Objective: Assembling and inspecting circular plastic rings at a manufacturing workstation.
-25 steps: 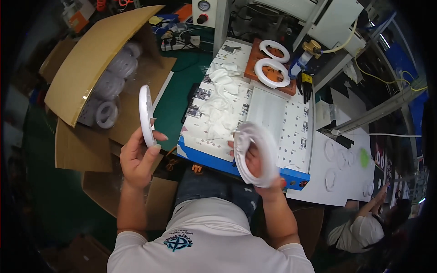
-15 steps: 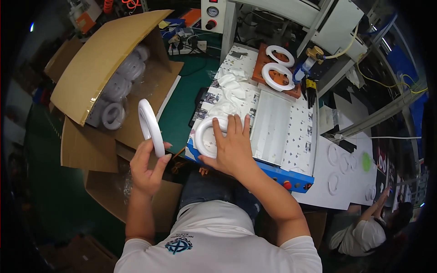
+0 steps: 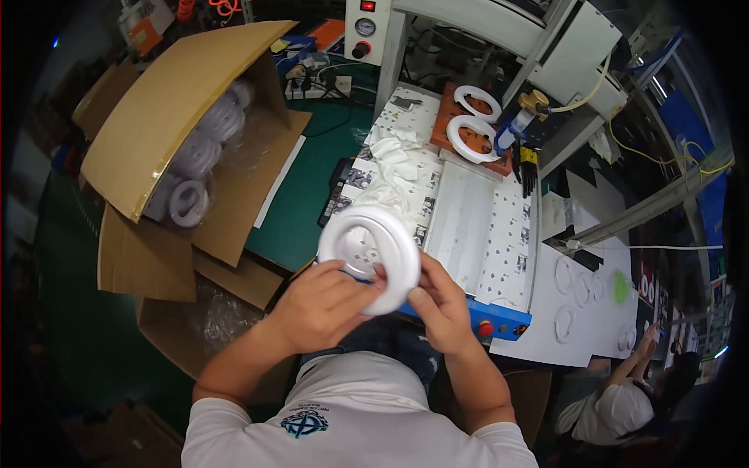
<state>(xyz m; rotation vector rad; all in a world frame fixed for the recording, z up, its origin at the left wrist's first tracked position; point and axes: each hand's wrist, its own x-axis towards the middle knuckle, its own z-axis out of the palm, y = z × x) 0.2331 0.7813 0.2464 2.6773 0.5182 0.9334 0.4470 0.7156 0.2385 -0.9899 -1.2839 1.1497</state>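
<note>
Both hands' fingers [image 3: 390, 279] gripping white ring [image 3: 369, 257], cardboard box [image 3: 168, 125] holding white rings [image 3: 195, 168]

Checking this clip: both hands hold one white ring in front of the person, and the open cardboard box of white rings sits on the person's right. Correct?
Not quite. The head view shows the cardboard box of white rings on the person's left, not the right. The rest stands: the left hand and right hand both hold one white ring in front of the person.
</note>
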